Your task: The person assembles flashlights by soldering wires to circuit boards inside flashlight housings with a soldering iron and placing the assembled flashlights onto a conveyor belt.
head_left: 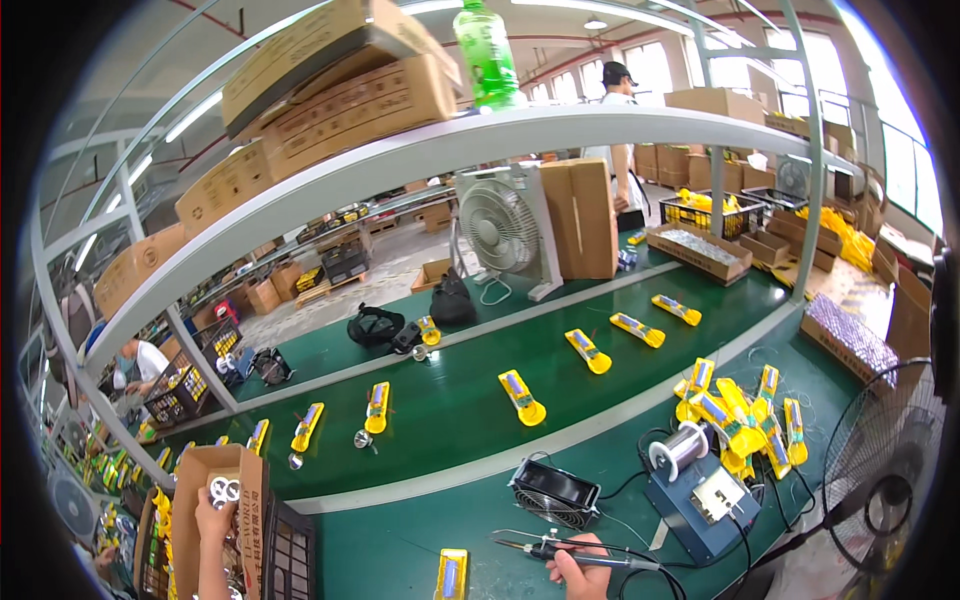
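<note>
In the lower left, my left hand (214, 516) is over an open cardboard box (252, 525), its fingers closed at some shiny round reflector cups (225, 489). My right hand (582, 568) grips a soldering iron (545, 549) like a pen, its tip pointing left. Left of that tip, a yellow flashlight housing (452, 573) with a blue-purple battery lies on the green bench. Beyond the iron stands a small black fan (556, 493). A spool of solder wire (678, 450) rests by the blue soldering station (706, 505).
Yellow housings (735, 420) are heaped at the right. Several more, one a yellow housing (521, 398), lie along the green conveyor belt (455, 420). A caged fan (880, 480) stands at the right edge. Overhead runs a shelf (600, 125) with boxes and a green bottle (485, 55).
</note>
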Tool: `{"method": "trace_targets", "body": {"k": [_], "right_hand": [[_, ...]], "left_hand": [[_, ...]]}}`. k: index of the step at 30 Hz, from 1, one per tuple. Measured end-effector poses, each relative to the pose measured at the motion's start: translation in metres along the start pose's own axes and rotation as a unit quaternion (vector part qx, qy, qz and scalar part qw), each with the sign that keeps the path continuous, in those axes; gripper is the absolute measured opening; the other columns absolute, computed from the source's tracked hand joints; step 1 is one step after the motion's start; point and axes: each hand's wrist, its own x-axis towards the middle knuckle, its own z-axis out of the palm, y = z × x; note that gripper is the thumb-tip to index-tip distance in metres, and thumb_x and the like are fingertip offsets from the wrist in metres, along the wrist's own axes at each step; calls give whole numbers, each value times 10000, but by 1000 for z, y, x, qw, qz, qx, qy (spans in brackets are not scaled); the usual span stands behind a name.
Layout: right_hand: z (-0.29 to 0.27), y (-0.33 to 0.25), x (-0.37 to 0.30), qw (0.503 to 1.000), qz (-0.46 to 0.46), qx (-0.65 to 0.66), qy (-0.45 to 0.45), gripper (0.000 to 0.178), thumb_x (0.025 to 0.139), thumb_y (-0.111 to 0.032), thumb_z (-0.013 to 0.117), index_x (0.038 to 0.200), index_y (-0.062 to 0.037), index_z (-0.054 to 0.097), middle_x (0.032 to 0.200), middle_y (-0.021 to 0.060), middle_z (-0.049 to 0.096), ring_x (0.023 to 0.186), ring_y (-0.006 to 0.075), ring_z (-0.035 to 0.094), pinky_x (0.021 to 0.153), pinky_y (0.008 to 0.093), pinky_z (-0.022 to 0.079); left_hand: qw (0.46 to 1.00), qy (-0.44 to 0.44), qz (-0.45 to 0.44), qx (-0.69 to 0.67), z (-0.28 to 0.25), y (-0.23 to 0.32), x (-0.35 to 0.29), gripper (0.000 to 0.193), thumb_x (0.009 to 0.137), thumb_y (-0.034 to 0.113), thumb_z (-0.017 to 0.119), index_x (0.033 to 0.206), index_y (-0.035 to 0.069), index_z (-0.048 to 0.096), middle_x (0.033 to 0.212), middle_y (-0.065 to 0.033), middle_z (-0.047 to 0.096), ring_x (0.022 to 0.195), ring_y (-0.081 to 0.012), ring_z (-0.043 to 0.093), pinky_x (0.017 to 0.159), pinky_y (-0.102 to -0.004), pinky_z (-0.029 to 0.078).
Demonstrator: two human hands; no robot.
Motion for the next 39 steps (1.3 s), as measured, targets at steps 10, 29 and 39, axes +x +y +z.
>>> {"method": "trace_targets", "body": {"k": [10, 29, 39], "right_hand": [[9, -1, -1, 995, -65, -76, 0, 110, 775, -43, 599, 859, 25, 577, 766, 57, 564, 649, 96, 530, 576, 226, 416], [16, -21, 12, 986, 23, -62, 152, 56, 813, -42, 469, 867, -26, 463, 612, 40, 480, 455, 68, 433, 398, 181, 354], [32, 6, -4, 994, -21, -58, 94, 201, 860, -155, 446, 963, 16, 420, 683, 41, 446, 474, 58, 397, 411, 160, 287]], "left_hand": [[934, 233, 211, -168, -97, 59, -50, 425, 837, 30, 473, 1243, -2, 353, 1214, -114, 420, 1054, -180, 447, 885, -269, 361], [987, -92, 99, 84, 50, 94, -211, 566, 686, 233, 631, 1190, 59, 444, 1176, -223, 407, 1064, -377, 387, 910, -424, 327], [989, -95, 58, -93, -22, 72, -209, 126, 789, -7, 503, 897, -18, 568, 753, -116, 557, 592, -179, 532, 535, -247, 416]]}}
